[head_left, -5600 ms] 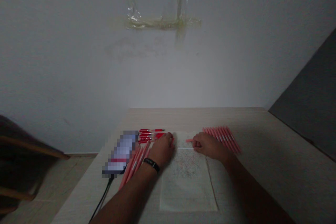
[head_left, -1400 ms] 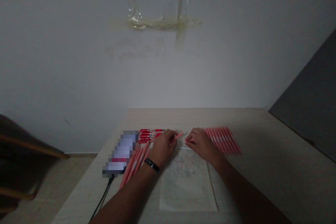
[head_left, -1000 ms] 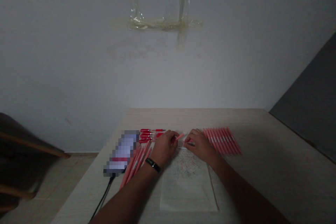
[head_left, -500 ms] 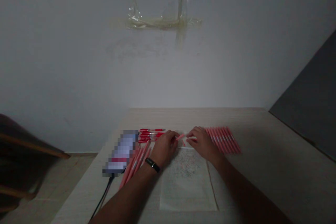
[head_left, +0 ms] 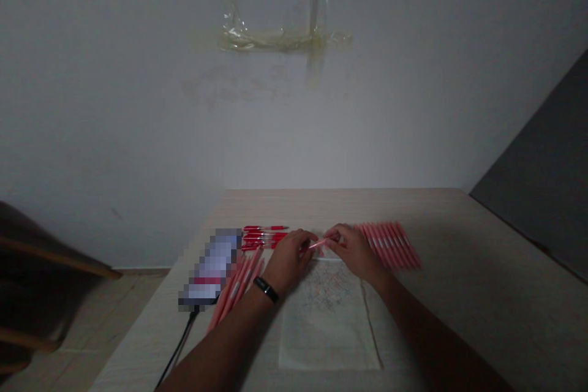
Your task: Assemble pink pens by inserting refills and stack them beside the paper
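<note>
Well, a slim pink pen (head_left: 318, 244) spans left hand (head_left: 289, 260) and right hand (head_left: 353, 251).

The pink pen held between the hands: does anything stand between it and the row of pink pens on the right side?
Yes. The right hand, whose fingers touch the pink pen, lies between that pen and the row of pink pens. Nothing else is visible in that gap.

My one head-worn camera looks forward and down, close over the left hand (head_left: 288, 262) and right hand (head_left: 356, 252), across the worktop (head_left: 478, 269) toward the wall (head_left: 138, 104).
</note>
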The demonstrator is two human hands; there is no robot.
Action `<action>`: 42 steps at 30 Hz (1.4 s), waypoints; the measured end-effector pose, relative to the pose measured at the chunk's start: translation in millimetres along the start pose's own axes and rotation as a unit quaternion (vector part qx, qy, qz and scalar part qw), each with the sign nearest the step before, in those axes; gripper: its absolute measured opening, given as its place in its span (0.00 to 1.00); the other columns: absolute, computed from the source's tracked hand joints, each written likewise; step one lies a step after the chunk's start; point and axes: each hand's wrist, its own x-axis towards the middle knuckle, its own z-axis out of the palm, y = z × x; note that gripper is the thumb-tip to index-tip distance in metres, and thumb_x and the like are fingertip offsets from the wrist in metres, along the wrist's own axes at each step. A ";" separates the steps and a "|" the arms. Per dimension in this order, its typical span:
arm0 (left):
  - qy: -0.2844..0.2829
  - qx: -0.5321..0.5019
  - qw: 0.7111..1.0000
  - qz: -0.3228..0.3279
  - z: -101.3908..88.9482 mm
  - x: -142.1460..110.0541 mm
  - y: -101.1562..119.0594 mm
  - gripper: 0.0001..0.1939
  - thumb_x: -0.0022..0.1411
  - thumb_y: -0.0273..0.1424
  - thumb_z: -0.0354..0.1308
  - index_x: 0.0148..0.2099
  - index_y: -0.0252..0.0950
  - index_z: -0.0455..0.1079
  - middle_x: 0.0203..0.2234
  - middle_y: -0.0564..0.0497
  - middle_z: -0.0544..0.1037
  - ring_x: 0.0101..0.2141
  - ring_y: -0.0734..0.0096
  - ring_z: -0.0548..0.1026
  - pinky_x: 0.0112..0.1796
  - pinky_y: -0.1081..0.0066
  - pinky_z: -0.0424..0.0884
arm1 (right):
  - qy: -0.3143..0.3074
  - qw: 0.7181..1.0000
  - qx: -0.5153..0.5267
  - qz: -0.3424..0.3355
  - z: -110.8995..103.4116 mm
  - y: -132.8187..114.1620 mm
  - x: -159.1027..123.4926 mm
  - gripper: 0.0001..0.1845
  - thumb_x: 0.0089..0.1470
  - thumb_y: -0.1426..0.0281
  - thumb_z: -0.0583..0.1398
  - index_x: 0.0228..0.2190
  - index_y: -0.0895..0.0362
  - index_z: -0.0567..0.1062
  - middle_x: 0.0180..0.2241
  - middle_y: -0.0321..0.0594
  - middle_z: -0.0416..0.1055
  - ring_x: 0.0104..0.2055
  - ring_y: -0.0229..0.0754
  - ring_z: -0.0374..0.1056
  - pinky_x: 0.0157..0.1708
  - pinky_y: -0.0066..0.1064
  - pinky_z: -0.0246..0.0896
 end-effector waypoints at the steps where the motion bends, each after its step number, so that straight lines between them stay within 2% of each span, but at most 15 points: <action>1: 0.004 -0.002 1.000 -0.003 0.0 -0.1 0.1 0.09 0.61 0.25 0.56 0.43 0.37 0.75 0.34 0.49 0.77 0.36 0.66 0.73 0.38 0.69 0.67 | 0.002 1.000 0.001 0.002 -0.3 -0.5 0.1 0.04 0.58 0.69 0.62 0.36 0.55 0.77 0.35 0.39 0.75 0.40 0.41 0.71 0.41 0.32 0.65; 8: 0.029 -0.016 0.999 -0.011 -2.3 1.0 2.4 0.09 0.61 0.26 0.57 0.43 0.37 0.75 0.36 0.48 0.80 0.37 0.65 0.74 0.39 0.68 0.67 | 0.009 1.000 0.010 0.017 -0.3 -1.5 0.4 0.06 0.58 0.67 0.62 0.36 0.56 0.76 0.34 0.38 0.75 0.38 0.41 0.71 0.39 0.31 0.64; 22: 0.041 -0.011 0.999 -0.010 -2.8 1.3 0.9 0.08 0.61 0.26 0.58 0.43 0.38 0.76 0.37 0.50 0.81 0.38 0.65 0.75 0.41 0.66 0.70 | 0.005 0.999 0.027 0.018 -0.1 -2.0 0.0 0.07 0.59 0.65 0.61 0.35 0.55 0.75 0.32 0.37 0.74 0.35 0.40 0.69 0.36 0.30 0.63; 30: 0.103 -0.049 0.993 -0.007 -4.6 0.7 2.8 0.14 0.60 0.26 0.60 0.49 0.38 0.73 0.41 0.48 0.80 0.41 0.65 0.77 0.44 0.63 0.73 | -0.004 0.996 0.081 0.042 3.9 3.1 -0.3 0.09 0.58 0.63 0.61 0.36 0.56 0.74 0.31 0.36 0.73 0.33 0.39 0.69 0.34 0.29 0.63; 38: 0.104 -0.068 0.992 -0.002 -7.8 0.3 9.0 0.17 0.61 0.26 0.59 0.53 0.38 0.70 0.41 0.47 0.79 0.42 0.64 0.77 0.46 0.63 0.72 | -0.033 0.992 0.105 0.055 4.4 -0.9 -1.1 0.09 0.59 0.62 0.61 0.36 0.56 0.73 0.31 0.36 0.74 0.33 0.39 0.70 0.33 0.28 0.62; 42: 0.101 -0.073 0.992 0.008 -7.4 0.4 10.7 0.19 0.62 0.26 0.58 0.55 0.39 0.69 0.41 0.49 0.80 0.41 0.65 0.76 0.43 0.66 0.71 | -0.060 0.988 0.123 0.072 6.7 -1.9 -1.6 0.10 0.58 0.61 0.61 0.36 0.56 0.74 0.30 0.36 0.74 0.33 0.39 0.71 0.33 0.28 0.62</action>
